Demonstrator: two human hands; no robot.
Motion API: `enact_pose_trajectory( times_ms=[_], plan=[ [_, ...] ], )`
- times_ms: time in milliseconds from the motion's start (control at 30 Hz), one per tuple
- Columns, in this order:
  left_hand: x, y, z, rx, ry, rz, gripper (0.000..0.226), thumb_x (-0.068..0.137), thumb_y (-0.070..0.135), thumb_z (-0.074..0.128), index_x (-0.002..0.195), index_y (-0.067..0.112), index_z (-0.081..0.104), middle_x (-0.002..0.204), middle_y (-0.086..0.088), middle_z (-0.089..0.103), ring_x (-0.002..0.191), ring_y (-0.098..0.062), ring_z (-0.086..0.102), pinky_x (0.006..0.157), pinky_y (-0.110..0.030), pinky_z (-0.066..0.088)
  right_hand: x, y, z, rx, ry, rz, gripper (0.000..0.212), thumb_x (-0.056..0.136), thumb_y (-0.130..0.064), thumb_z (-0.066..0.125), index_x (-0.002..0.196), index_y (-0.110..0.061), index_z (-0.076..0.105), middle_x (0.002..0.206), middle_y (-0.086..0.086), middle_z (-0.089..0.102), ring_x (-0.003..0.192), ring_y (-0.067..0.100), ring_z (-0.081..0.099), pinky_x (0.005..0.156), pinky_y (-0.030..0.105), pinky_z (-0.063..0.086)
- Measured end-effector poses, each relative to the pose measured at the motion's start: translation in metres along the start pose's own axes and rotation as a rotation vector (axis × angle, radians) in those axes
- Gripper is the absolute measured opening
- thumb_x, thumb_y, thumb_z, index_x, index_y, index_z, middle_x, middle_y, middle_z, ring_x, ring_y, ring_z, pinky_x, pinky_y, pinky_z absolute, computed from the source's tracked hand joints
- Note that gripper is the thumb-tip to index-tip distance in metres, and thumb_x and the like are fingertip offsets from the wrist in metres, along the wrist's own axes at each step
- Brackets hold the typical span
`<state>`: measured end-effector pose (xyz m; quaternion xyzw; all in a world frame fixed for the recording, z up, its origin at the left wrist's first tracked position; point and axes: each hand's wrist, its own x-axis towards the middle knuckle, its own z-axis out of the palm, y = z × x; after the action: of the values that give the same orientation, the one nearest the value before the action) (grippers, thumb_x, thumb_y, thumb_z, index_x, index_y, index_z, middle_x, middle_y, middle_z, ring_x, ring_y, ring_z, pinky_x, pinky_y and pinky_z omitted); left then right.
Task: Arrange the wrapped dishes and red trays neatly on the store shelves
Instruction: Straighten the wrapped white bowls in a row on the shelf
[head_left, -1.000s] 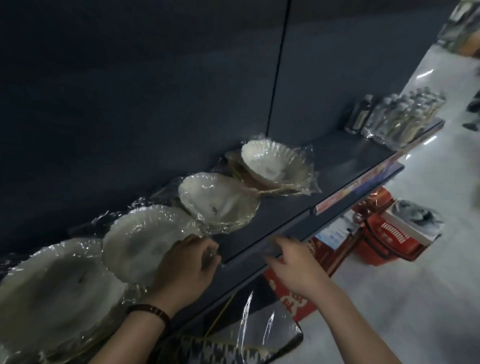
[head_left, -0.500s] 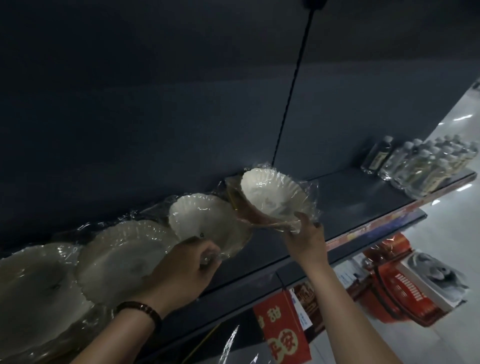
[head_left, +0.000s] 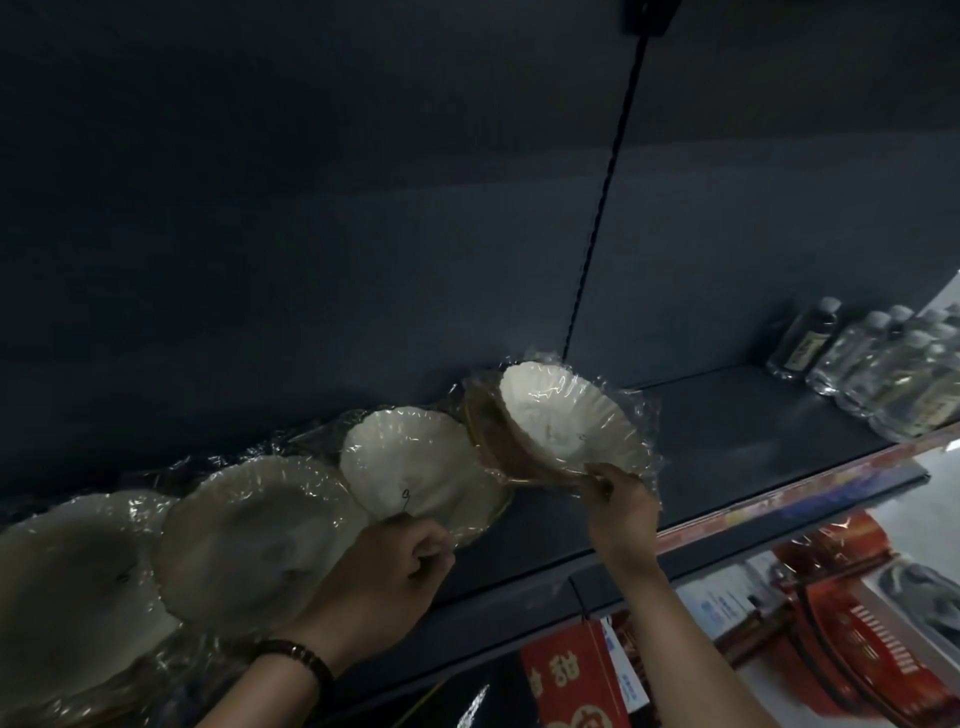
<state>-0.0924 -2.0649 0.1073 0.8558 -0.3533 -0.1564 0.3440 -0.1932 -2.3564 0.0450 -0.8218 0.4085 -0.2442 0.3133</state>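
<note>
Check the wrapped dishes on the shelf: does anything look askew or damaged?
The rightmost wrapped bowls sit tilted, rim pinched by the right hand, while the other dishes overlap in a row; the left hand pinches the neighbouring plate. No damage visible, though lighting is dim.

A dark blue back panel fills the dim aisle, split by a black slotted upright. The dark shelf carries clear bottles at far right; pale floor gleams beyond.

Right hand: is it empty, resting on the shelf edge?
No, the right hand pinches the front rim of the rightmost wrapped dish stack, which stands tilted.
</note>
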Motion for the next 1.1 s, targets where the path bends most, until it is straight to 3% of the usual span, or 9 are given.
enact_pose_trajectory(
  times_ms=[100, 233, 367, 500, 633, 700, 800, 900, 1100],
  plan=[
    [0.005, 0.006, 0.002, -0.104, -0.027, -0.019, 0.004, 0.097, 0.03, 0.072, 0.097, 0.03, 0.076, 0.095, 0.018, 0.076, 0.093, 0.004, 0.071, 0.087, -0.023, 0.057, 0.0, -0.004, -0.011, 0.017, 0.058, -0.039, 0.02, 0.101, -0.012, 0.066, 0.115, -0.018, 0.079, 0.101, 0.005, 0.076, 0.083, 0.011, 0.062, 0.071, 0.012, 0.039],
    [0.023, 0.018, -0.004, -0.249, -0.054, -0.08, 0.007, 0.1, 0.032, 0.07, 0.105, 0.033, 0.076, 0.102, 0.022, 0.075, 0.092, 0.004, 0.072, 0.079, -0.016, 0.053, -0.012, -0.015, -0.024, 0.039, 0.106, -0.135, 0.02, 0.1, -0.006, 0.066, 0.112, -0.015, 0.078, 0.098, 0.0, 0.07, 0.081, 0.01, 0.063, 0.07, -0.004, 0.038],
    [0.043, 0.028, -0.017, -0.645, 0.025, -0.289, 0.027, 0.098, 0.047, 0.071, 0.121, 0.031, 0.069, 0.122, 0.007, 0.075, 0.094, -0.018, 0.081, 0.073, -0.033, 0.059, -0.041, -0.028, -0.027, 0.127, 0.182, -0.248, 0.025, 0.091, 0.005, 0.073, 0.107, -0.013, 0.08, 0.096, -0.002, 0.067, 0.083, -0.008, 0.063, 0.078, -0.006, 0.037],
    [0.059, 0.034, -0.032, -0.907, 0.107, -0.415, 0.064, 0.092, 0.064, 0.069, 0.131, 0.014, 0.06, 0.114, -0.017, 0.079, 0.09, -0.038, 0.081, 0.07, -0.042, 0.063, -0.055, -0.039, -0.024, 0.178, 0.145, -0.334, 0.031, 0.089, 0.003, 0.075, 0.108, -0.022, 0.08, 0.1, -0.004, 0.069, 0.086, 0.01, 0.07, 0.081, 0.002, 0.045],
    [0.048, 0.025, -0.052, -0.907, 0.212, -0.407, 0.044, 0.099, 0.046, 0.07, 0.121, 0.008, 0.063, 0.09, -0.019, 0.08, 0.083, -0.046, 0.079, 0.084, -0.058, 0.064, -0.07, -0.056, -0.02, 0.285, 0.058, -0.47, 0.034, 0.087, 0.005, 0.077, 0.106, -0.023, 0.08, 0.102, -0.013, 0.066, 0.085, 0.007, 0.072, 0.08, 0.011, 0.053],
    [0.039, 0.013, -0.058, -0.862, 0.29, -0.434, 0.03, 0.104, 0.024, 0.067, 0.129, 0.01, 0.058, 0.091, -0.019, 0.077, 0.073, -0.039, 0.079, 0.076, -0.053, 0.066, -0.076, -0.067, -0.016, 0.33, 0.007, -0.512, 0.03, 0.088, -0.001, 0.076, 0.104, -0.025, 0.08, 0.102, -0.014, 0.065, 0.086, 0.002, 0.069, 0.079, 0.011, 0.051],
    [0.024, 0.0, -0.063, -0.743, 0.364, -0.415, 0.034, 0.106, 0.005, 0.05, 0.137, 0.02, 0.052, 0.104, -0.018, 0.078, 0.077, -0.034, 0.081, 0.066, -0.042, 0.066, -0.083, -0.082, -0.006, 0.491, -0.17, -0.409, 0.047, 0.083, 0.009, 0.077, 0.109, -0.03, 0.077, 0.101, -0.006, 0.067, 0.092, 0.006, 0.069, 0.081, 0.021, 0.057],
    [0.002, -0.011, -0.067, -0.738, 0.454, -0.389, 0.036, 0.105, 0.004, 0.047, 0.136, 0.023, 0.05, 0.111, -0.013, 0.077, 0.086, -0.034, 0.082, 0.07, -0.05, 0.067, -0.096, -0.112, -0.002, 0.935, -0.245, -0.168, 0.068, 0.089, 0.013, 0.071, 0.142, -0.027, 0.061, 0.109, 0.003, 0.069, 0.095, 0.011, 0.07, 0.08, 0.028, 0.061],
    [-0.048, -0.051, -0.089, -0.552, 0.659, -0.379, 0.036, 0.097, 0.005, 0.054, 0.126, 0.021, 0.066, 0.11, -0.01, 0.077, 0.093, -0.028, 0.079, 0.062, -0.046, 0.067, -0.116, -0.159, 0.035, 1.127, -0.386, 0.198, 0.039, 0.094, -0.011, 0.075, 0.129, -0.027, 0.07, 0.112, -0.002, 0.078, 0.106, 0.017, 0.075, 0.085, 0.031, 0.061]
  ],
)
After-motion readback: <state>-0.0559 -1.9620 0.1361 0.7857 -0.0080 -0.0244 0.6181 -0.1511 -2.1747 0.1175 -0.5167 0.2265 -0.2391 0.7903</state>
